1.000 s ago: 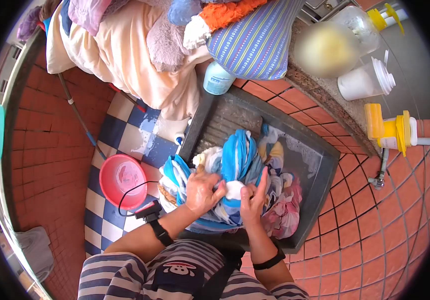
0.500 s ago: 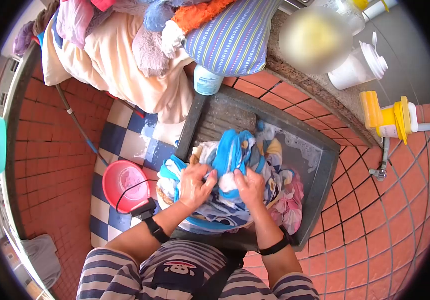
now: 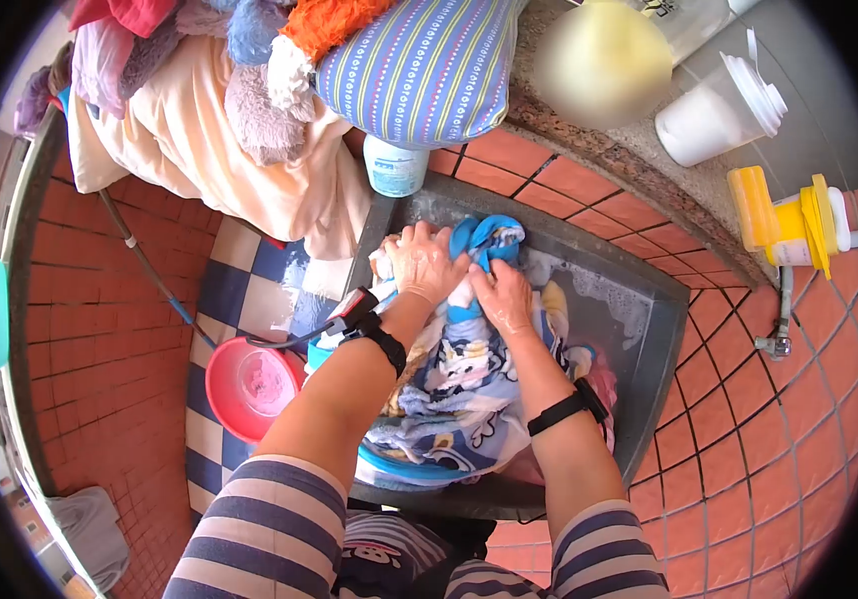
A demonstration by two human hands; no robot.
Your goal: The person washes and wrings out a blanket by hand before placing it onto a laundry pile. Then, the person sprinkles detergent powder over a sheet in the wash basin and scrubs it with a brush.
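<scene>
A wet printed towel or blanket, blue, white and yellow with cartoon figures, lies bunched in a dark stone sink. My left hand presses down on a gathered part of it near the sink's far end, fingers curled over the cloth. Close beside it, my right hand grips the same cloth by a bright blue edge. The washboard surface seen there earlier is mostly covered by my hands and the cloth. Pink cloth lies under the printed one at the right.
Soapy foam lies at the sink's right. A pink basin stands on the checked floor. Behind the sink are a light blue tub, a striped pillow and heaped laundry. A tap and white cup are at the right.
Both hands have moved forward, away from my body, pushing the bunched cloth toward the sink's far end. More of the cartoon print now shows between my forearms.
</scene>
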